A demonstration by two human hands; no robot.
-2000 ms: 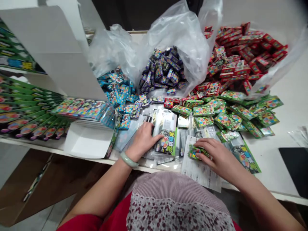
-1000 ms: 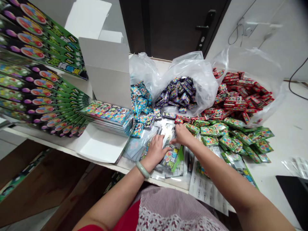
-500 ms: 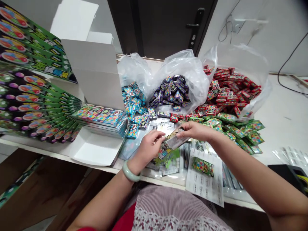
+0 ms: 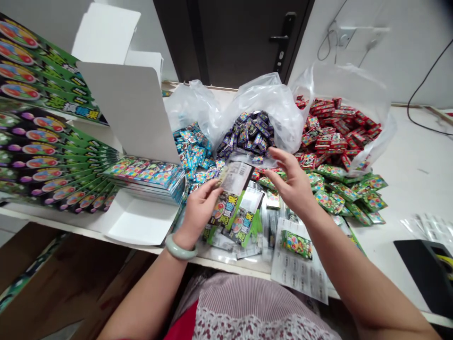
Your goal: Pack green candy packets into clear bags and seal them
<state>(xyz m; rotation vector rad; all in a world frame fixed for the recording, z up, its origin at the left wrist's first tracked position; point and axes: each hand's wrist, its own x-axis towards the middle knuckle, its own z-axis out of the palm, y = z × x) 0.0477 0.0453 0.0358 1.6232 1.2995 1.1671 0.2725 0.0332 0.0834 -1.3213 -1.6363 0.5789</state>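
Observation:
My left hand (image 4: 200,208) is closed, its thumb and fingers pinching the left edge of a printed candy pouch (image 4: 235,177) with a barcode on its upper part. Green and black pouches (image 4: 242,222) lie under it on the table. My right hand (image 4: 292,182) is raised to the right, thumb and fingers apart, with nothing in it. Just beyond its fingertips sit small purple candy boxes (image 4: 247,132) in a clear plastic bag. Small red boxes (image 4: 332,137) and green packets (image 4: 354,193) lie to the right of that hand.
Blue packets (image 4: 193,146) spill from another bag at the back. On the left stand an open white carton (image 4: 141,217) and fanned green display cards (image 4: 71,160). A sticker sheet (image 4: 300,278) bearing a green packet lies in front, with a black object (image 4: 421,269) farther right.
My right hand has let go of the pouch and moved up and right, its fingers spreading. My left hand has shifted left and now holds the pouch alone.

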